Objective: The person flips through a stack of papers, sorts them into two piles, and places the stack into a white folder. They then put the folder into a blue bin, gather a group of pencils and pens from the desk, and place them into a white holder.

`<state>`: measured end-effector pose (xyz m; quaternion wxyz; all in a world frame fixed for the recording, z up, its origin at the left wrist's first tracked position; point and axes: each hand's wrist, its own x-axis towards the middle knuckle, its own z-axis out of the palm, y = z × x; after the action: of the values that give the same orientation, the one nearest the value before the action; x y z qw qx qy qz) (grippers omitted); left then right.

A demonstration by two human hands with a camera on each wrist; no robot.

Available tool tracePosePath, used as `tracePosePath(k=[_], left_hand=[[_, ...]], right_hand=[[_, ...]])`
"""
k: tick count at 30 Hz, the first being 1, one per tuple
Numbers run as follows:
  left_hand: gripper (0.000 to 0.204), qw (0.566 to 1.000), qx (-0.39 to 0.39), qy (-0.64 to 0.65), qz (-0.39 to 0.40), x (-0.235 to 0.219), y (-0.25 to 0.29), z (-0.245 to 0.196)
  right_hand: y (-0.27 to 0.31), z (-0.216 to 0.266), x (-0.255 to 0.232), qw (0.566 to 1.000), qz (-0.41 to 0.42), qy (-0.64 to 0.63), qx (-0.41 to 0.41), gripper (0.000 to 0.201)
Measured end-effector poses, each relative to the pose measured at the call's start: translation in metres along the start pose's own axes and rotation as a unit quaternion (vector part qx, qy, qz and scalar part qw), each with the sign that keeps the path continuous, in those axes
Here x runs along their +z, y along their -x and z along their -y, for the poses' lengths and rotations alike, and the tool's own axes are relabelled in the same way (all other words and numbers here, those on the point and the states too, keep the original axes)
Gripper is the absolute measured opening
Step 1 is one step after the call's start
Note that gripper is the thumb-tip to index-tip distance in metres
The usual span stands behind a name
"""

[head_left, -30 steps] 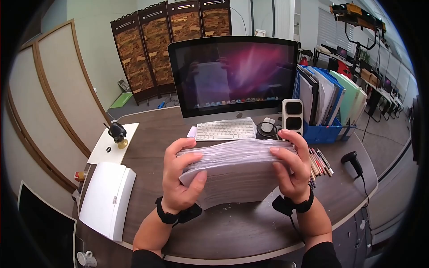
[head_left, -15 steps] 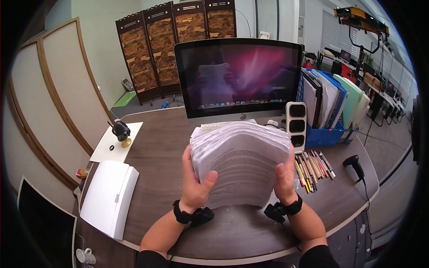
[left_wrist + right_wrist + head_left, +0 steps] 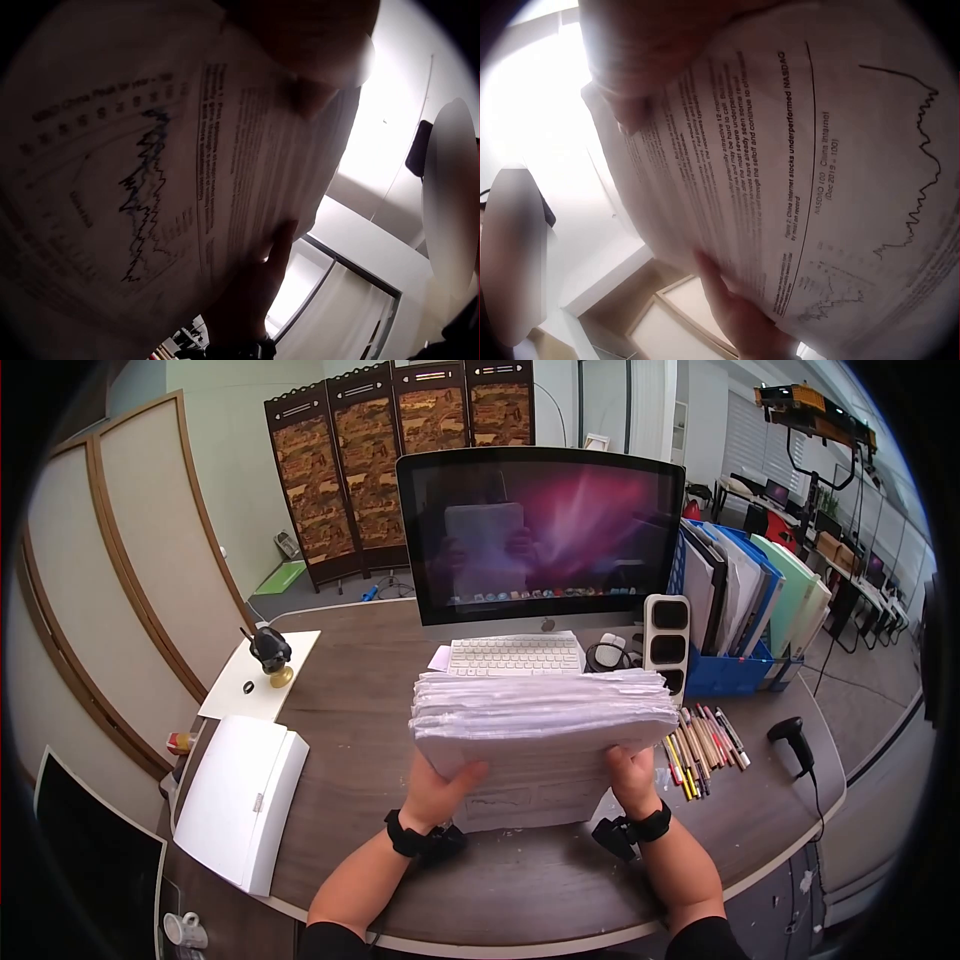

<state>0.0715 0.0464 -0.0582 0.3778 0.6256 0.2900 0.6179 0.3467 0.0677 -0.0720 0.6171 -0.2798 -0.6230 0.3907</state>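
Observation:
A thick stack of printed paper stands on its long edge over the desk, its uneven upper edges fanned towards the keyboard. My left hand grips its left side, thumb across the near face, the other fingers hidden behind the sheets. On the right side my right hand grips it the same way, thumb near the front sheet's edge. Up close in the left wrist view, the front sheet carries text and a jagged line chart. In the right wrist view the same page curves between both hands.
Behind the stack are a white keyboard, a monitor and a white organiser. To the right lie pencils and pens, a barcode scanner and a blue file rack. A white printer-like box sits at left.
My hands have gone from the stack's top corners down to its sides. The stack bowed into an arch half a second ago; now it is flatter, its upper edge lower and the keyboard visible.

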Motion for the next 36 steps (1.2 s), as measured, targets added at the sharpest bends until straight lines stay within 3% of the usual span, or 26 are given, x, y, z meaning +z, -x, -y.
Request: tracePosePath(k=[5,7,11,13,14,15,17,18,19,21,22,23,28,33,35,36], left_hand=[[0.054,0.999,0.011,0.028,0.011,-0.001,-0.004,-0.004],[0.052,1.000,0.012,0.022,0.012,-0.001,-0.005,-0.003],[0.050,1.000,0.004,0.026,0.006,-0.001,-0.001,0.000],[0.049,1.000,-0.001,0.008,0.014,-0.007,0.002,0.007],[0.049,1.000,0.000,0.008,0.015,-0.009,0.000,0.006],[0.048,1.000,0.010,-0.009,0.014,-0.009,-0.001,0.006],[0.046,0.999,0.018,-0.025,0.012,-0.010,-0.001,0.006],[0.046,0.999,0.017,-0.033,0.014,-0.011,0.000,0.006],[0.046,0.999,0.017,-0.041,0.017,-0.011,0.000,0.007],[0.044,0.999,0.008,-0.031,0.002,-0.010,0.002,0.011],[0.041,1.000,0.000,-0.021,-0.014,-0.009,0.003,0.012],[0.041,1.000,0.001,-0.021,-0.014,-0.008,0.002,0.014],[0.031,0.996,0.010,-0.091,0.001,-0.007,0.000,0.007],[0.034,0.992,-0.023,-0.115,0.039,-0.021,0.001,0.023],[0.035,0.980,0.053,-0.185,0.057,-0.023,0.003,0.029],[0.037,0.987,0.021,-0.154,0.039,-0.020,0.003,0.025]], right_hand=[[-0.014,0.022,0.003,0.999,-0.014,-0.029,-0.029,0.089],[-0.024,0.047,0.014,0.988,-0.038,0.039,-0.147,0.099],[-0.053,0.084,0.005,0.970,-0.031,0.063,-0.231,0.086],[-0.065,0.102,-0.014,0.909,0.147,0.301,-0.248,0.068],[-0.062,0.106,-0.008,0.929,0.108,0.271,-0.226,0.052],[-0.060,0.105,-0.009,0.929,0.108,0.272,-0.227,0.052],[-0.056,0.098,-0.012,0.933,0.094,0.258,-0.234,0.059],[-0.049,0.087,-0.009,0.967,0.068,0.149,-0.194,0.071],[-0.044,0.081,-0.008,0.967,0.068,0.149,-0.194,0.071],[-0.032,0.069,-0.008,0.998,0.041,-0.032,-0.042,0.083],[-0.029,0.049,-0.012,0.998,0.027,-0.049,-0.010,0.083],[-0.022,0.029,-0.020,0.996,0.070,-0.021,0.050,0.071],[-0.010,0.028,0.006,0.997,0.032,0.033,0.059,0.040],[-0.010,0.024,0.007,0.998,0.030,0.020,0.044,0.036],[-0.009,0.023,0.005,0.997,0.045,0.041,0.049,0.035],[-0.010,0.025,0.006,0.997,0.041,0.041,0.057,0.035]])
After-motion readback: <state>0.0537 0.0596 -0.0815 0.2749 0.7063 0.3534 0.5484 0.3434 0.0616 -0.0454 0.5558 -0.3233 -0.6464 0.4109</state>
